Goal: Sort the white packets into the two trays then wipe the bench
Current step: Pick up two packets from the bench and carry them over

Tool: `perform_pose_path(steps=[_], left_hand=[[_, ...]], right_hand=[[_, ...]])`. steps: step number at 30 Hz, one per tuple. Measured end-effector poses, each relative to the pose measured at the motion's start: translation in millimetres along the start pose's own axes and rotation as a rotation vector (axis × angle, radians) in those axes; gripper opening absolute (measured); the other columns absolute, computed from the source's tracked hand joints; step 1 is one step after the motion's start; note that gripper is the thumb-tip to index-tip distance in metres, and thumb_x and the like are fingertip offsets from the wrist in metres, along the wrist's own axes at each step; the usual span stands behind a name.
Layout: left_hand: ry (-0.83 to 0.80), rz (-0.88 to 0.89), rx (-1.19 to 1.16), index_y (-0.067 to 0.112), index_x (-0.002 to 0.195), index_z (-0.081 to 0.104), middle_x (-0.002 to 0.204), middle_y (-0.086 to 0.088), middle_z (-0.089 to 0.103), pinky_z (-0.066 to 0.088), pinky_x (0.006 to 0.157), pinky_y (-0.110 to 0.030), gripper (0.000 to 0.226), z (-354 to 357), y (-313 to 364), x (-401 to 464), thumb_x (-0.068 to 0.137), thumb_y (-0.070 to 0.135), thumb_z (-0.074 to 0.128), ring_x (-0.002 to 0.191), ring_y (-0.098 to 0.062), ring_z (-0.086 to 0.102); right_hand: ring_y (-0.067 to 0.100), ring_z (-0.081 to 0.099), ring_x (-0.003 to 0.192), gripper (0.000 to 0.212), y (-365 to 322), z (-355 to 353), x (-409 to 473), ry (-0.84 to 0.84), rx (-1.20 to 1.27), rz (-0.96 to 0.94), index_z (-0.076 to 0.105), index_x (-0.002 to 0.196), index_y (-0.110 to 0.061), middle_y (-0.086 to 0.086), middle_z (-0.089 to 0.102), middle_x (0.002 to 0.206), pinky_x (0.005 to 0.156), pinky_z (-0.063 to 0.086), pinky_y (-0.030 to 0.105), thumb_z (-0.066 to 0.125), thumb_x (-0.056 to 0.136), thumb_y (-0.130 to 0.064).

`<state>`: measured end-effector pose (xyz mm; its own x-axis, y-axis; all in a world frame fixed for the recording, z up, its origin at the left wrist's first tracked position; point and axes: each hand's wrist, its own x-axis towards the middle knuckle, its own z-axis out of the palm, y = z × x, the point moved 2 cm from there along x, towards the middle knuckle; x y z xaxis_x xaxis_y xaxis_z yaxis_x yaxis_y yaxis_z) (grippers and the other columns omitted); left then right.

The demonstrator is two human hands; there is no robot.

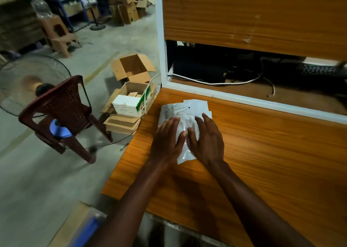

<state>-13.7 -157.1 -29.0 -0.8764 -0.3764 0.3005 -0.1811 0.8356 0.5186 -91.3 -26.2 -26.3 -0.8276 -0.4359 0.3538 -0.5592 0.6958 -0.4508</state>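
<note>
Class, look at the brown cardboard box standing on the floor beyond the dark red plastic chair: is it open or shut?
Open. The brown cardboard box has its flaps spread outward, and its bare brown inside shows.

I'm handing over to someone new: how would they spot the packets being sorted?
Find the orange wooden bench. Near its far left corner lies a pile of white packets, with the left hand and right hand flat on top. It is the only white thing on that surface.
</note>
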Motion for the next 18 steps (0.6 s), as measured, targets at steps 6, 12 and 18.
perform_pose_path(steps=[6, 12, 18], left_hand=[[-0.079, -0.065, 0.071, 0.026, 0.153, 0.028, 0.162, -0.002, 0.026, 0.022, 0.120, -0.050, 0.068, 18.6, 7.6, 30.9, 0.095, 0.059, 0.017, 0.149, -0.027, 0.019], [-0.188, 0.013, 0.159, 0.018, 0.151, 0.036, 0.160, -0.011, 0.030, 0.026, 0.116, -0.055, 0.062, 34.8, -12.0, 44.5, 0.094, 0.043, 0.038, 0.148, -0.037, 0.023], [-0.221, 0.150, 0.178, 0.020, 0.151, 0.035, 0.161, -0.009, 0.028, 0.024, 0.118, -0.057, 0.058, 19.1, -40.2, 52.8, 0.095, 0.023, 0.050, 0.150, -0.034, 0.018]], right_hand=[[0.030, 0.039, 0.143, 0.054, 11.1, 11.4, 24.1, -0.093, 0.056, 0.075, 0.049, 0.146, -0.018, 0.011, 0.045, 0.154, 0.113, 0.039, 0.046, 0.033, 0.100, -0.040], [0.035, 0.046, 0.138, 0.052, 37.1, 35.9, 38.5, -0.255, 0.154, 0.005, 0.049, 0.145, -0.006, 0.019, 0.049, 0.149, 0.116, 0.037, 0.043, 0.048, 0.094, -0.015], [0.035, 0.052, 0.131, 0.045, 48.7, 46.1, 31.1, -0.238, -0.058, 0.005, 0.061, 0.133, -0.012, 0.014, 0.057, 0.142, 0.104, 0.048, 0.051, 0.044, 0.094, -0.028]])
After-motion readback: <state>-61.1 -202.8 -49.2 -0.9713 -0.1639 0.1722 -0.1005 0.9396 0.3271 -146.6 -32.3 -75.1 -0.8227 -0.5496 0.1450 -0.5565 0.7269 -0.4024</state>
